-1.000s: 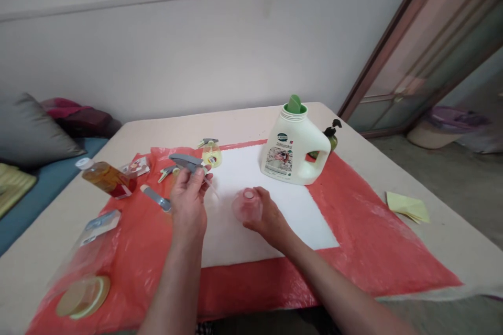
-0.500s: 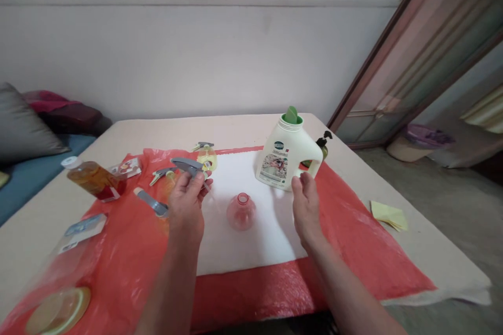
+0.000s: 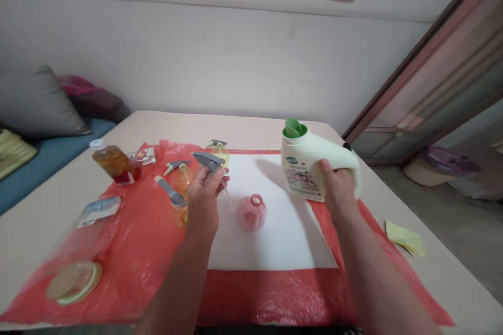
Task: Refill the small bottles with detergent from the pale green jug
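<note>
A: "Hands?"

B: "Left hand (image 3: 204,188) grips a grey plastic spray head (image 3: 208,159), thin clear tube (image 3: 228,196) slanting toward five o'clock. Right hand (image 3: 338,186) is closed round the handle of a cream-white plastic jug (image 3: 303,167)."

A: "Round translucent pink bottle (image 3: 251,214)?"

B: "Upright, uncapped, on the white sheet (image 3: 281,251) between them. From it: left hand at ten, nearer; jug at two, long axis tipped, top between eleven and twelve. Jug's base touching down: can't tell."

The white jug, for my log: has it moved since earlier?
Yes: the white jug tilted left, its base shifting right relative to the white sheet.
</note>
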Motion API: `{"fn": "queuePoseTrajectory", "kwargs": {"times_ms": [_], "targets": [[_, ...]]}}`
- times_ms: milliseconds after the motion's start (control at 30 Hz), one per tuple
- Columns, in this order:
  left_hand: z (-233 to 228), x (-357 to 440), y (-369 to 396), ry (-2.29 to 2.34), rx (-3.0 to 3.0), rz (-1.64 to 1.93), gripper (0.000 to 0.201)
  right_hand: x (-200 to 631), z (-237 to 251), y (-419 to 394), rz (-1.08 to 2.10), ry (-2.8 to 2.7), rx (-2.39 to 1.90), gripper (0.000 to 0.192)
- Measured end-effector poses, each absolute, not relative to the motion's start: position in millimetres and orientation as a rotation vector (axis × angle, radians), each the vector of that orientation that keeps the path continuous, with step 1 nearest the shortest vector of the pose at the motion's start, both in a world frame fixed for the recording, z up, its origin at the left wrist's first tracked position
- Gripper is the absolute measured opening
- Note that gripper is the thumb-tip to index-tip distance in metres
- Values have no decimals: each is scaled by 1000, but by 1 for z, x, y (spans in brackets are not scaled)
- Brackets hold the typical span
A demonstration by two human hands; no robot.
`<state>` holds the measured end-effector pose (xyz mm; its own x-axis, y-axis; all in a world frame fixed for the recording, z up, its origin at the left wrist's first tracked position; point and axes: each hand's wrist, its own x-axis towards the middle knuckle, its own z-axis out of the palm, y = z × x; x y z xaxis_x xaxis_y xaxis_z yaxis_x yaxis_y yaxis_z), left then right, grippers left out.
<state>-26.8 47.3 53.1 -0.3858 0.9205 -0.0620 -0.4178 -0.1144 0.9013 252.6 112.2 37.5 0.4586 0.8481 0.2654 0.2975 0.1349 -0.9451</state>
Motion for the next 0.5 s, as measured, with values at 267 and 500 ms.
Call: {"fn": "queuePoseTrajectory", "kwargs": {"times_ms": [267,500], "targets": [[51,-21,47,1156,692,1685,30,278,88,50,450,-1335,-1502,76],[48,-17,46,1175,700,1677,25,301,74,41,259,-1657,-1656,119]]}}
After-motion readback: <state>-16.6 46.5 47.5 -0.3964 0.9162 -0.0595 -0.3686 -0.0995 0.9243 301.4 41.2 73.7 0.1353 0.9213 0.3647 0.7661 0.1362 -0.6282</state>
